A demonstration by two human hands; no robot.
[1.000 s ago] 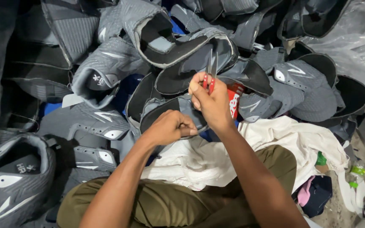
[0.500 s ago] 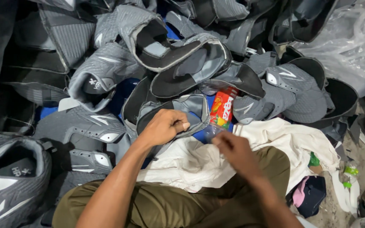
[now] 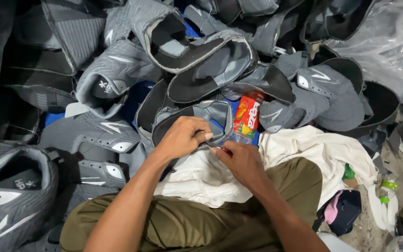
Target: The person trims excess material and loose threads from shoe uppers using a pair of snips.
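Left hand [image 3: 183,137] is gripping the lower edge of a grey shoe upper [image 3: 197,120], fingers curled shut on the fabric rim. We are seeing the right hand [image 3: 241,161] pinching something thin and metallic, a needle or small tool [image 3: 212,147], just beside the left fingertips; too small to tell which. Both hands are meeting over a white cloth [image 3: 211,179] that is lying across the lap, olive trousers [image 3: 201,224] showing underneath.

The held upper is sitting at the front of a big heap of grey and black shoe uppers [image 3: 117,74] that is filling the top and left of the view. A red plastic bottle [image 3: 248,116] is leaning just behind the hands, touching the held upper's right side. Clear plastic sheeting [image 3: 388,51] is bunching at the upper right. We are also noting a small green-capped bottle [image 3: 387,186] on the floor at the right, well apart from the hands, and a pink and dark cloth [image 3: 341,210] near the right knee.
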